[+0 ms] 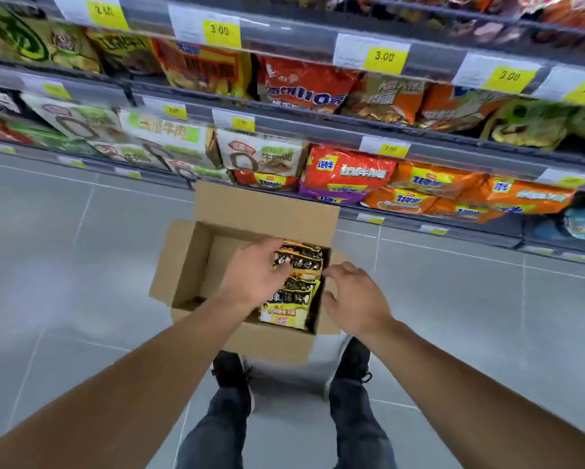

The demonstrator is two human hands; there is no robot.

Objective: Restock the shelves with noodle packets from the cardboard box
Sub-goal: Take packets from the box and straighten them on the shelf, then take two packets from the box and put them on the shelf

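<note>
An open cardboard box sits on the floor in front of my feet. Black-and-yellow noodle packets stand in a row along its right side; the left half of the box is bare. My left hand reaches into the box with fingers spread, touching the top of the packets at their left. My right hand hovers over the box's right edge, fingers apart, holding nothing. Shelves above the box carry many noodle packs.
Shelf tiers run from left to upper right, with yellow price tags on their rails. Orange and red noodle packs fill the low shelf just behind the box. Grey tiled floor spreads left and right. My shoes stand right behind the box.
</note>
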